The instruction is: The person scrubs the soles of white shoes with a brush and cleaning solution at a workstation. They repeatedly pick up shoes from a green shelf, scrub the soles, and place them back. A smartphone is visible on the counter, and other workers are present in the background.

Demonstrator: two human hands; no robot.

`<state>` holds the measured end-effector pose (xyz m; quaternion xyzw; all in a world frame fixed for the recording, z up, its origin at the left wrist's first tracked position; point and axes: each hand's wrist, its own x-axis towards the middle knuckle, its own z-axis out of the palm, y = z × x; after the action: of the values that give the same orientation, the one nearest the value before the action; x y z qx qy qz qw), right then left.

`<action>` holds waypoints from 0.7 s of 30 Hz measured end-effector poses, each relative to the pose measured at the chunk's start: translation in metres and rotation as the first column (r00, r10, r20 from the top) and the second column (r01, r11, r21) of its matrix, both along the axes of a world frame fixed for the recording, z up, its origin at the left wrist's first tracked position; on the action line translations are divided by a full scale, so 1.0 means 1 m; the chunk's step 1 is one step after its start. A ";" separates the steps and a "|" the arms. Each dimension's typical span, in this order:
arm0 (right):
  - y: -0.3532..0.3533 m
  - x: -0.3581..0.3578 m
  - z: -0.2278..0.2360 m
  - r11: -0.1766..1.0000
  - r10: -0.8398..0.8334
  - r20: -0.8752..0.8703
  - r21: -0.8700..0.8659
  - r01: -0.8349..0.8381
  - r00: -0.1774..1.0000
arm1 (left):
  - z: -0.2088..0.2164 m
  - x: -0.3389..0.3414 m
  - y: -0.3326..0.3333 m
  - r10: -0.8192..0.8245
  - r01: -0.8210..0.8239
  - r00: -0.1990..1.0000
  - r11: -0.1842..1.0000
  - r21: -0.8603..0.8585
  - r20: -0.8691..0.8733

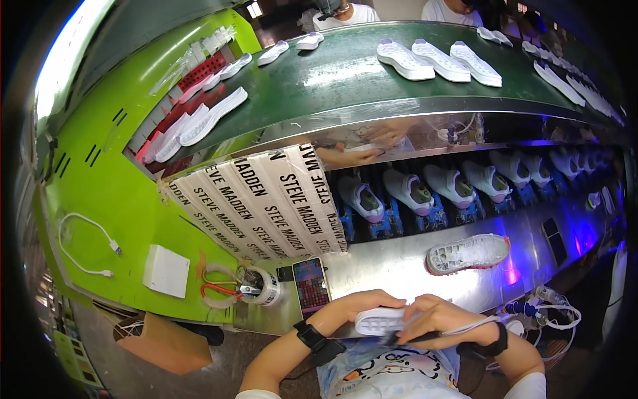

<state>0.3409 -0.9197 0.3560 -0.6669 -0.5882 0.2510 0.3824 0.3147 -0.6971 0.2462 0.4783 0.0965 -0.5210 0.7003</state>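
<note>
Close to my body, my left hand (pixel 362 304) grips a white shoe sole (pixel 373 323) by its far edge. My right hand (pixel 435 315) is closed around a dark-handled tool with a dark tip, which looks like a brush (pixel 389 338). Its tip meets the near side of the sole; motion blur hides the finer detail. On the metal bench (pixel 372 272) beyond my hands lies one grey-white shoe piece (pixel 468 254) with a reddish rim. Dark bands circle both of my wrists.
White shoe uppers (pixel 458 186) stand in a row under the shelf. Several white soles (pixel 440 60) lie on the green conveyor (pixel 319 73). At left are a cardboard panel (pixel 266 206), a phone (pixel 311 286), a tool cup (pixel 269 292) and scissors (pixel 216 289). White tubes (pixel 561 316) hang at right.
</note>
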 end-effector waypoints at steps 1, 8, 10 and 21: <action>-0.011 0.002 -0.002 0.998 -0.060 -0.155 -0.023 0.057 0.986 | -0.008 -0.002 0.006 0.132 -0.144 0.989 0.967 -0.211 -0.072; 0.004 -0.020 0.001 0.795 -0.561 -0.506 -0.107 0.597 0.655 | -0.018 -0.038 -0.044 0.707 -0.542 0.650 0.175 -0.822 -0.279; 0.016 -0.014 -0.015 0.624 -0.682 -0.440 0.065 0.778 0.584 | -0.031 -0.043 -0.043 0.686 -0.473 0.692 0.192 -0.860 -0.227; 0.012 -0.033 -0.018 0.878 -0.373 -0.537 0.059 0.475 0.756 | 0.011 -0.014 -0.052 0.756 -0.671 0.543 0.130 -0.730 -0.364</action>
<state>0.3081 -0.9076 0.3381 -0.6522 -0.3195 0.2672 0.6334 0.3004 -0.7490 0.2567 0.0172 0.0289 -0.0794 0.9963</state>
